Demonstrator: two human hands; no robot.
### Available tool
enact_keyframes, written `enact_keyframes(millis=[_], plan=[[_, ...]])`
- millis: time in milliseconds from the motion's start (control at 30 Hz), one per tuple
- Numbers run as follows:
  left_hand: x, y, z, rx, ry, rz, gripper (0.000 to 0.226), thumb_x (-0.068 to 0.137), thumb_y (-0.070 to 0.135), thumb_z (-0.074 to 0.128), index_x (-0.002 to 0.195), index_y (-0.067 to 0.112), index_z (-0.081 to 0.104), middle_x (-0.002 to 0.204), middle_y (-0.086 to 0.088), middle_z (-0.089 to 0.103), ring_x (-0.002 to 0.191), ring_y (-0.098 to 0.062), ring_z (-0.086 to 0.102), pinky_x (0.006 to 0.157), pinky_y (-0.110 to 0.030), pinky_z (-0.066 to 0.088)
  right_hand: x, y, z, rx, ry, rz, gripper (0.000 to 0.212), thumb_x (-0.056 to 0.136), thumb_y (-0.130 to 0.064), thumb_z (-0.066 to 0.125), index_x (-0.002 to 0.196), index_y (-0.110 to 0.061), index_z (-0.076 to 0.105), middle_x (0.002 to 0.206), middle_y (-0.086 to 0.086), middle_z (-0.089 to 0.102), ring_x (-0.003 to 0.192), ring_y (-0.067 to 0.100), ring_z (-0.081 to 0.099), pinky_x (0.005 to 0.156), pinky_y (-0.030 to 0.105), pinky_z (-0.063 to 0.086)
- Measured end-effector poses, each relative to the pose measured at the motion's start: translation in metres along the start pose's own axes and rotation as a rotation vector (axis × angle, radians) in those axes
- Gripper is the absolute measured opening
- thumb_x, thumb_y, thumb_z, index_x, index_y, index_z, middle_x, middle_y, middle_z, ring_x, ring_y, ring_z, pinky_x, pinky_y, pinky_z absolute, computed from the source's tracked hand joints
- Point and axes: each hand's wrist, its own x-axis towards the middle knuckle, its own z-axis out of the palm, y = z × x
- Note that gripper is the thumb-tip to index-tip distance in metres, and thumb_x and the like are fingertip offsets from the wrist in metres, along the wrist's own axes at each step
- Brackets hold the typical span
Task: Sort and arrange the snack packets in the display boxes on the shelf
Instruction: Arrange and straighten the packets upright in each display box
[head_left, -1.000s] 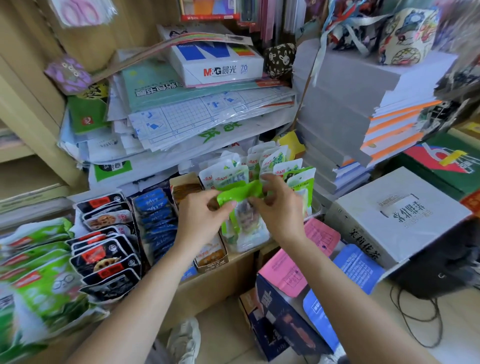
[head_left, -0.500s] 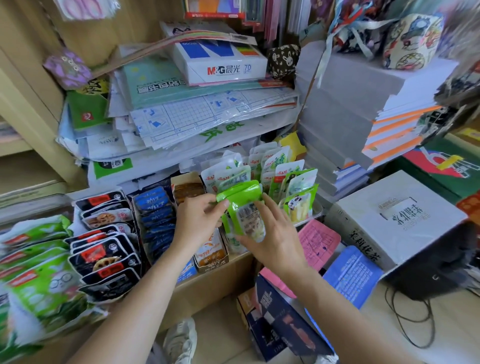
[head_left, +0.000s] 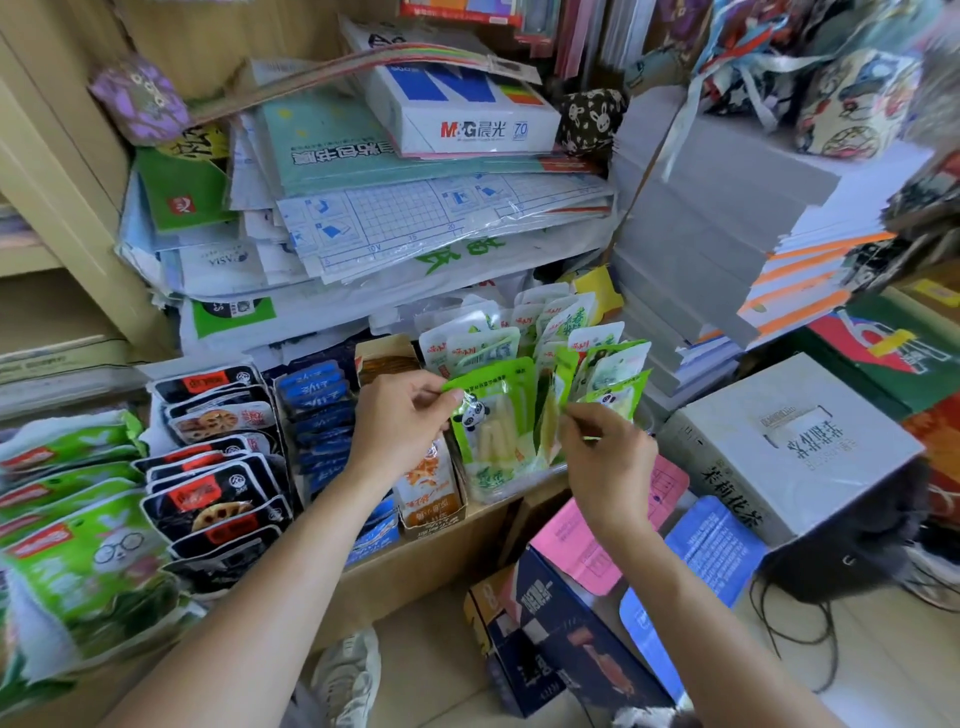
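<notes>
Green packet (head_left: 493, 415) now stood upright and facing front, top corner pinched by left hand (head_left: 400, 421); right hand (head_left: 605, 457) moved across, pinching next packet (head_left: 565, 371) (placement nearly done).

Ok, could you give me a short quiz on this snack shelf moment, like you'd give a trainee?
1. True or false: the right hand lies open and flat.
2. What colour are the packets in the row just left of the left hand? A blue, B yellow, C pink.
3. Fill in: the left hand pinches the front green packet, which shows a ___.
Key: 1 false, it pinches a neighbouring green packet; 2 A; 3 panda.
</notes>
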Motion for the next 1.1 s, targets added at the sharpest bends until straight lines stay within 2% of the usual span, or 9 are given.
enact_keyframes(millis=[100, 167, 333, 500, 600, 767, 900, 1033, 1100], plan=[[-0.002, -0.001, 0.001, 0.078, 0.03, 0.06, 0.001, 0.087, 0.026, 0.077, 0.088, 0.027, 0.077, 0.068, 0.014, 0.07, 0.063, 0.001, 0.067, 0.068, -0.027, 0.059, 0.005, -0.006, -0.011, 0.121, 0.088, 0.054, 0.015, 0.088, -0.013, 0.07, 0.083, -0.026, 0.075, 0.071, -0.015, 0.071, 0.069, 0.001, 0.066, 0.071, 0.029, 0.054], [-0.003, -0.002, 0.0, 0.13, 0.071, 0.088, 0.012, 0.085, 0.029, 0.079, 0.097, 0.027, 0.077, 0.075, 0.018, 0.069, 0.068, 0.002, 0.066, 0.068, -0.024, 0.057, 0.007, -0.01, -0.02, 0.227, 0.143, 0.079, 0.014, 0.088, -0.014, 0.072, 0.082, -0.027, 0.072, 0.071, -0.012, 0.071, 0.067, 0.002, 0.066, 0.07, 0.028, 0.055], [-0.017, 0.019, 0.0, 0.111, 0.227, 0.231, 0.015, 0.084, 0.037, 0.077, 0.086, 0.024, 0.071, 0.069, 0.013, 0.066, 0.062, -0.007, 0.063, 0.059, -0.027, 0.052, 0.004, -0.013, -0.037, 0.74, 0.136, 0.308, 0.006, 0.091, -0.006, 0.069, 0.095, -0.002, 0.069, 0.079, 0.009, 0.073, 0.075, 0.021, 0.068, 0.07, 0.031, 0.058], [-0.05, 0.042, 0.007, -0.088, -0.122, -0.085, 0.034, 0.08, 0.054, 0.077, 0.088, 0.021, 0.072, 0.071, 0.007, 0.075, 0.067, -0.008, 0.072, 0.07, -0.04, 0.06, 0.0, -0.017, -0.031, 1.117, 0.037, 0.497, 0.014, 0.093, 0.005, 0.059, 0.088, -0.008, 0.057, 0.074, 0.003, 0.062, 0.067, 0.011, 0.06, 0.061, 0.022, 0.054], [-0.059, 0.043, 0.023, -0.37, -0.12, -0.226, 0.028, 0.081, 0.031, 0.083, 0.099, 0.013, 0.071, 0.084, -0.004, 0.077, 0.082, -0.027, 0.075, 0.071, -0.053, 0.061, -0.008, -0.017, -0.023, 1.174, -0.043, 0.545, 0.017, 0.093, 0.008, 0.057, 0.087, -0.008, 0.055, 0.074, 0.005, 0.059, 0.065, 0.012, 0.06, 0.062, 0.024, 0.056], [-0.046, 0.04, 0.019, -0.447, 0.074, -0.178, 0.018, 0.085, 0.007, 0.078, 0.095, 0.021, 0.074, 0.091, 0.001, 0.078, 0.088, -0.019, 0.075, 0.081, -0.048, 0.061, -0.015, -0.005, -0.019, 0.817, 0.053, 0.556, 0.026, 0.085, -0.003, 0.075, 0.104, -0.005, 0.057, 0.086, 0.01, 0.067, 0.07, 0.014, 0.069, 0.07, 0.034, 0.062], [-0.032, 0.032, 0.0, -0.155, 0.218, 0.044, 0.016, 0.086, 0.018, 0.077, 0.076, 0.028, 0.069, 0.071, 0.008, 0.071, 0.067, -0.008, 0.065, 0.062, -0.041, 0.053, -0.011, 0.002, -0.023, 0.305, 0.158, 0.141, 0.039, 0.081, -0.015, 0.081, 0.114, -0.023, 0.062, 0.105, -0.002, 0.062, 0.087, 0.011, 0.065, 0.073, 0.026, 0.056], [-0.017, 0.033, 0.002, -0.016, 0.182, 0.164, 0.01, 0.086, 0.023, 0.079, 0.083, 0.03, 0.072, 0.068, 0.018, 0.067, 0.061, 0.0, 0.06, 0.055, -0.019, 0.043, -0.01, 0.007, -0.015, 0.05, -0.279, -0.225, 0.044, 0.085, -0.015, 0.077, 0.127, -0.024, 0.065, 0.132, -0.009, 0.057, 0.108, 0.013, 0.061, 0.087, 0.03, 0.053], [-0.011, 0.028, 0.01, 0.045, 0.09, 0.185, 0.007, 0.086, 0.026, 0.079, 0.082, 0.028, 0.073, 0.067, 0.015, 0.067, 0.061, -0.002, 0.061, 0.057, -0.023, 0.043, -0.016, 0.013, -0.005, -0.073, -0.468, -0.278, 0.052, 0.087, -0.018, 0.074, 0.136, -0.029, 0.059, 0.146, -0.006, 0.05, 0.119, 0.014, 0.057, 0.1, 0.027, 0.048]])
